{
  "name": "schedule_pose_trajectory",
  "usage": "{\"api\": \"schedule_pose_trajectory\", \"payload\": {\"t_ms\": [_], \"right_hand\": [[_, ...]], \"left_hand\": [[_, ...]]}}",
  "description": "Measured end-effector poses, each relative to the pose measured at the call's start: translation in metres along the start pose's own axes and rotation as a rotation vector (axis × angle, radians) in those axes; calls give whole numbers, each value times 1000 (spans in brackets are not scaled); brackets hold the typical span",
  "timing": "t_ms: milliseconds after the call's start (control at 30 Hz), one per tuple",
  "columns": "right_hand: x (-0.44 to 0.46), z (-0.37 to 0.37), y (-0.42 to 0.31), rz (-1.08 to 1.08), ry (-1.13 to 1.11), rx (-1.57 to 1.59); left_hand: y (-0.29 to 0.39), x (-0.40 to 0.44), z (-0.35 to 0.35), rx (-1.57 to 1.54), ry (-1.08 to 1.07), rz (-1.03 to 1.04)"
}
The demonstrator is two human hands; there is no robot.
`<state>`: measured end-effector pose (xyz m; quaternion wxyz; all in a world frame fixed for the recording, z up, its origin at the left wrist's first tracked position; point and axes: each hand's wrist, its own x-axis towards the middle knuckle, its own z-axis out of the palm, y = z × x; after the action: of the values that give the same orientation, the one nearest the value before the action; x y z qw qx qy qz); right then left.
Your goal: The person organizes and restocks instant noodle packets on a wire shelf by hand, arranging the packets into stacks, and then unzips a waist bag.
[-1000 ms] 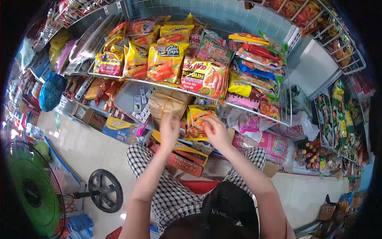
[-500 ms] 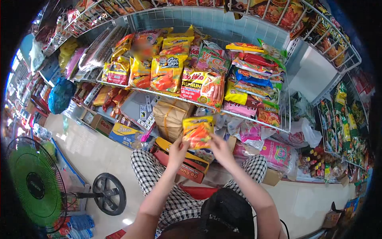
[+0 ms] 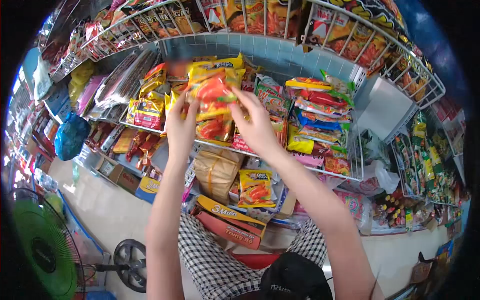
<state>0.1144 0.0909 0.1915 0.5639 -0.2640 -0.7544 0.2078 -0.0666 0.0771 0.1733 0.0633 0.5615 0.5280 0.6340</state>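
Note:
Both hands are raised at the middle shelf, one at each side of a yellow noodle packet (image 3: 209, 91). My left hand (image 3: 181, 122) has its fingers against the packet's left edge; my right hand (image 3: 254, 120) grips its right edge. Behind and below the held packet stand more yellow packets (image 3: 214, 129) on the shelf. Another yellow packet (image 3: 256, 188) lies lower down, beside a brown paper bundle (image 3: 217, 172) tied with a band.
A wire basket (image 3: 280, 37) of packets hangs above. Stacked colourful packets (image 3: 322, 125) fill the shelf's right part. Noodle boxes (image 3: 230, 222) stand near my knees. A green fan (image 3: 45, 250) is at lower left, and a blue bag (image 3: 71, 137) hangs left.
Both hands have moved up from below the shelf to its front, carrying the yellow packet. The view has tilted, showing more of the upper basket.

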Motion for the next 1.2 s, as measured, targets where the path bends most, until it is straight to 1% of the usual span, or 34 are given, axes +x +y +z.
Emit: {"api": "schedule_pose_trajectory", "payload": {"t_ms": [33,100,133,167,200,267,300,333,367,400,433,467,500,533,567,600,633,667,700,733,767,833,867,967,1033,1100,1133,1167,1200], "right_hand": [[14,6,17,-8,-9,-16],[28,16,43,27,-42,-298],[32,18,48,35,-63,-302],[33,19,53,24,-126,-374],[30,18,52,15,-186,-444],[18,14,51,21,-222,-430],[13,9,43,17,-246,-418],[7,3,33,3,-269,-443],[-6,1,36,-120,-188,-386],[-18,-6,28,-200,-130,-378],[-32,-15,17,-289,-65,-371],[-58,-24,7,-161,-90,-281],[-88,-34,-6,-41,-114,-191],[-117,-43,-5,-33,-188,-189],[-148,-47,4,-17,-264,-185],[-174,-47,12,125,-307,-195],[-199,-46,24,267,-352,-204],[-224,-43,45,270,-352,-202],[-250,-38,71,331,-253,-329],[-268,-35,93,389,-151,-456],[-280,-34,112,390,-145,-454],[-276,-32,119,979,-125,42],[-275,-37,121,1059,-155,219],[-276,-32,117,998,-131,237],[-277,-29,115,1020,-116,217],[-280,-29,117,1035,-93,189],[-284,-31,118,1021,-117,179],[-287,-33,120,1003,-146,169],[-288,-35,114,989,-144,273]], "left_hand": [[-11,19,5,141,-23,2],[-30,38,15,414,10,67],[-26,41,14,494,-79,-32],[-36,40,13,493,-81,-53],[-43,38,11,450,-46,32],[-58,22,12,359,41,179],[-41,8,9,346,18,74],[-40,-4,9,310,64,163],[-39,-16,9,273,111,250],[-27,-36,8,281,134,220],[-29,-60,8,200,152,135],[-32,-86,12,102,179,143],[-35,-117,15,4,155,74],[-47,-152,23,98,126,15],[-54,-183,31,9,12,-202],[-65,-209,42,18,-39,-177],[-82,-235,54,-125,-134,-408],[-89,-252,67,-102,-185,-484],[-110,-270,78,-166,-234,-554],[-103,-271,81,-106,-243,-572],[-94,-270,85,-44,-252,-588],[-99,-273,91,-9,-276,-581],[-104,-274,92,24,-297,-583],[-109,-281,95,39,-291,-606],[-114,-282,96,17,-261,-562],[-110,-284,94,82,-316,-584],[-105,-284,92,79,-316,-577],[-98,-284,89,-17,-294,-613],[-93,-286,84,-111,-269,-649]]}}
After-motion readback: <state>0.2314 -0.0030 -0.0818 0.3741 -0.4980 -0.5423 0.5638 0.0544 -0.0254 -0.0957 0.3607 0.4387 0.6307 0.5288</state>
